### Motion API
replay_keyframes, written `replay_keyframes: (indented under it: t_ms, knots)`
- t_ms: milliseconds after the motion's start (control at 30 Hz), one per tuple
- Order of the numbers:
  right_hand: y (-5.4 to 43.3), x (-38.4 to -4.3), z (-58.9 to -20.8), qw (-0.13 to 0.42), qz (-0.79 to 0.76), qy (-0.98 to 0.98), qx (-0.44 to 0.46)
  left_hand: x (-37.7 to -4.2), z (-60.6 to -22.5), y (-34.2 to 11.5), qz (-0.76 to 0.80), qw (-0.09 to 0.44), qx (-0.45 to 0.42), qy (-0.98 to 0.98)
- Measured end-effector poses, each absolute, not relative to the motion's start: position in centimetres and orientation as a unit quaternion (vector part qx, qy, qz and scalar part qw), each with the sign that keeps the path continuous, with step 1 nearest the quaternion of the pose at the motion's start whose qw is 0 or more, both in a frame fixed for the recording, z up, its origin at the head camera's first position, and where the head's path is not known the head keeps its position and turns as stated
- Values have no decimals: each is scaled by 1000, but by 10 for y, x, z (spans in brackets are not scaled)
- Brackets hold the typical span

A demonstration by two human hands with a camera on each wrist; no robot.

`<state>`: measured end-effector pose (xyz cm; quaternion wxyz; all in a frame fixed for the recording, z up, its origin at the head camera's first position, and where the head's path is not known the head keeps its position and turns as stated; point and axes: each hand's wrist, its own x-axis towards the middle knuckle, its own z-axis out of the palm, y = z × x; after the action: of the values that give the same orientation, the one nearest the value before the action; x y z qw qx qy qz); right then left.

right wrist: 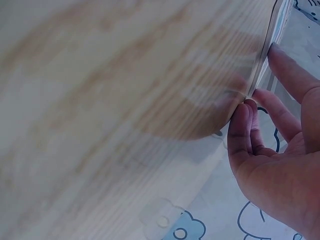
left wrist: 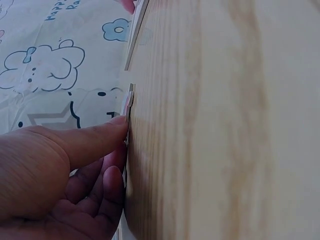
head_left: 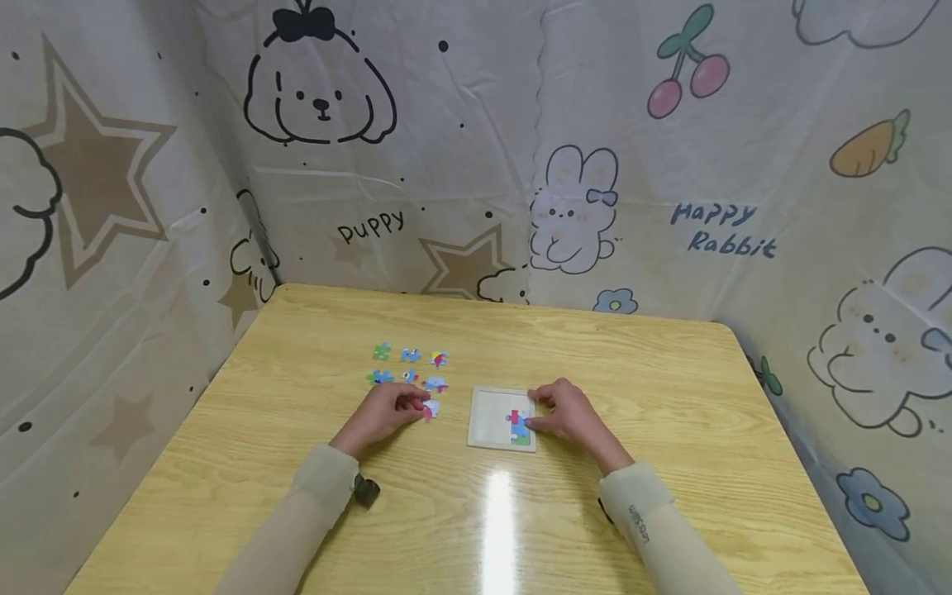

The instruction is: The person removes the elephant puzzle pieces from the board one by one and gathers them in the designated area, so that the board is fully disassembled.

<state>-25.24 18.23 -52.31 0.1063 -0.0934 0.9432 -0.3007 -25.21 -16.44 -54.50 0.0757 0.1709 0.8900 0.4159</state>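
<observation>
My left hand (head_left: 387, 417) pinches a white, pink and blue jigsaw piece (head_left: 432, 408) by its left side, low over the table. In the left wrist view the thumb lies on the piece (left wrist: 127, 102), which is seen nearly edge-on. To its right sits a square pale puzzle tray (head_left: 491, 417), with a few joined blue, red and green pieces (head_left: 521, 431) in its lower right part. My right hand (head_left: 568, 413) holds the tray at its right rim, the thumb over the joined pieces and the fingers by the far right corner; the right wrist view shows the fingertips (right wrist: 245, 107) down at the table.
Several loose jigsaw pieces lie in two rows behind my left hand, among them a green one (head_left: 382, 352) and a red and yellow one (head_left: 439, 358). The wooden table (head_left: 632, 355) meets a cartoon-printed curtain (head_left: 446, 165) at the back and sides.
</observation>
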Motion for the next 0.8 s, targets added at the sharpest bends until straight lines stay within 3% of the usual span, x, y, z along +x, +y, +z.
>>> replay_keyframes:
  t_ms: [800]
  knots:
    - [184,-253,-528,112,-313,940,-82,-247,-538,-163,435,68,176,880]
